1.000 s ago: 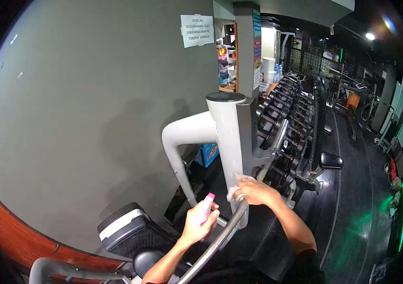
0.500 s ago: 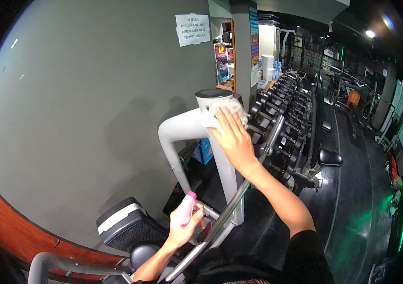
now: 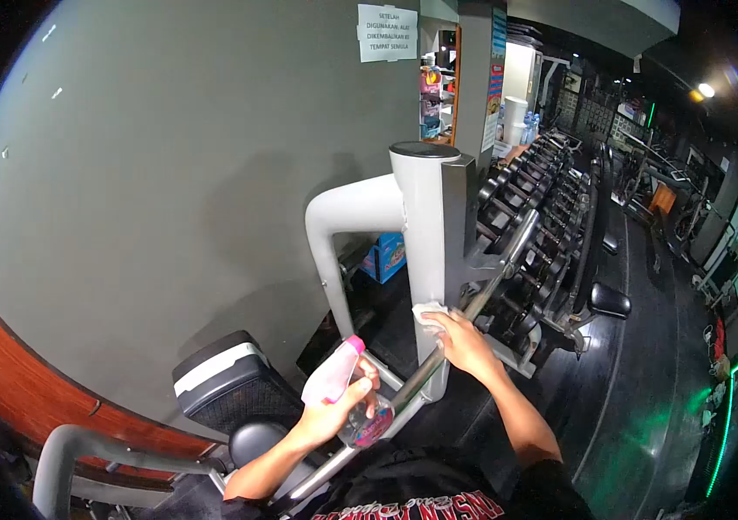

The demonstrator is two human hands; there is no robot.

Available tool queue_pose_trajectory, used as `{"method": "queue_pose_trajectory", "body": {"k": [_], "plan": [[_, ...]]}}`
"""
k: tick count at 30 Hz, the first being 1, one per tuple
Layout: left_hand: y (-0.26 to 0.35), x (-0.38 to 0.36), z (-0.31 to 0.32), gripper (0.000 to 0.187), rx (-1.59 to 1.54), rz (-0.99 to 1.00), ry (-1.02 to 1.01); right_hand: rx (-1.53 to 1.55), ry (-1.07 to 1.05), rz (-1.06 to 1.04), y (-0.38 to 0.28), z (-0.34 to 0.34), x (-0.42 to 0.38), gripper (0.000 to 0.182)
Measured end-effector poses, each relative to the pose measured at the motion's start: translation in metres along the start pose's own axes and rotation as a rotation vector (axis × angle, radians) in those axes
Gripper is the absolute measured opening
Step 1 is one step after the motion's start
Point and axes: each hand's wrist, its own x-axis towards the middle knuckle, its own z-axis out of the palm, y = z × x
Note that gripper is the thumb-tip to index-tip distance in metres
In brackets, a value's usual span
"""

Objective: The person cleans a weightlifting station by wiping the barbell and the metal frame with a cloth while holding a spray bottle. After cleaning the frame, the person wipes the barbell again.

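My left hand (image 3: 327, 418) is wrapped round a spray bottle (image 3: 333, 374) with a pale pink head, a bright pink nozzle and a clear body with a label. The bottle leans over a shiny metal bar (image 3: 417, 381) that slants up to the right. My right hand (image 3: 468, 345) presses a white cloth (image 3: 428, 314) to the lower part of a light grey upright post (image 3: 425, 247). Part of the cloth is hidden under the fingers. A black cap (image 3: 424, 150) tops the post, and a bent grey tube (image 3: 321, 230) joins its left side.
A black padded seat (image 3: 230, 381) with a white stripe stands at the lower left by the grey wall (image 3: 169, 199). Behind the post runs a rack of dumbbells (image 3: 508, 192). A blue box (image 3: 384, 258) lies on the floor, and a small black pad (image 3: 610, 300) is at right.
My right hand has moved the cloth from the top of the post down to its lower part. The left hand still holds the spray bottle. The view has shifted slightly.
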Motion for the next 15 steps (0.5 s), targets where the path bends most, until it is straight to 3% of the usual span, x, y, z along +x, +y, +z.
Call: {"method": "queue_pose_trajectory", "body": {"k": [1, 3, 4, 7, 10, 11, 13, 15], "plan": [[-0.005, -0.002, 0.002, 0.018, 0.021, -0.004, 0.01, -0.009, 0.004, 0.003, 0.003, -0.003, -0.005, 0.038], [-0.018, -0.013, 0.007, 0.018, 0.079, -0.022, 0.05, 0.272, 0.058, -0.119, 0.01, -0.012, -0.015, 0.042], [-0.016, -0.021, 0.019, 0.016, 0.099, -0.054, 0.139, 0.312, 0.132, -0.099, 0.009, -0.011, -0.023, 0.042], [-0.025, -0.042, 0.03, 0.016, 0.112, -0.048, 0.155, 0.563, 0.214, -0.048, 0.023, 0.008, -0.042, 0.037], [-0.029, -0.046, 0.042, 0.015, 0.199, -0.073, 0.129, 0.677, 0.457, 0.008, 0.039, 0.043, -0.05, 0.033], [-0.034, -0.046, 0.048, 0.014, 0.365, -0.048, 0.18, 0.719, 0.533, 0.012, 0.034, 0.047, -0.05, 0.033], [-0.055, -0.044, 0.056, 0.015, 0.359, 0.0, 0.223, 0.52, 0.525, -0.051, 0.025, 0.046, -0.048, 0.034], [-0.062, -0.04, 0.062, 0.017, 0.391, 0.007, 0.135, 0.413, 0.501, -0.077, 0.011, 0.041, -0.047, 0.034]]}}
